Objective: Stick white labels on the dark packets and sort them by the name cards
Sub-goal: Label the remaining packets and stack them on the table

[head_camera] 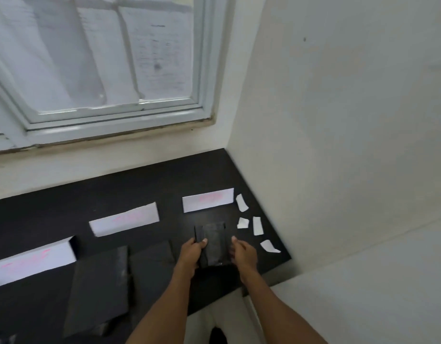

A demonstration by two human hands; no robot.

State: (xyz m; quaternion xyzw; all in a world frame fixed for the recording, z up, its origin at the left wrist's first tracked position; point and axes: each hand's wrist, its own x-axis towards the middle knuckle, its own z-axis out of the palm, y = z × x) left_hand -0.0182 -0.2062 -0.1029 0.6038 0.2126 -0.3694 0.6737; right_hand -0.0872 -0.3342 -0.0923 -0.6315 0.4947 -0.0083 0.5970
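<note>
Both hands, left hand (191, 252) and right hand (242, 252), pinch a dark packet (213, 242) at its side edges, near the rightmost name card (207, 199); judged next: fetch a white label (257, 225).

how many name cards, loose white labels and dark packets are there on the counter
name cards: 3
loose white labels: 4
dark packets: 3, one held in both hands
total: 10

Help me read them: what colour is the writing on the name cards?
Pink, on white name cards, blurred; head view.
</note>
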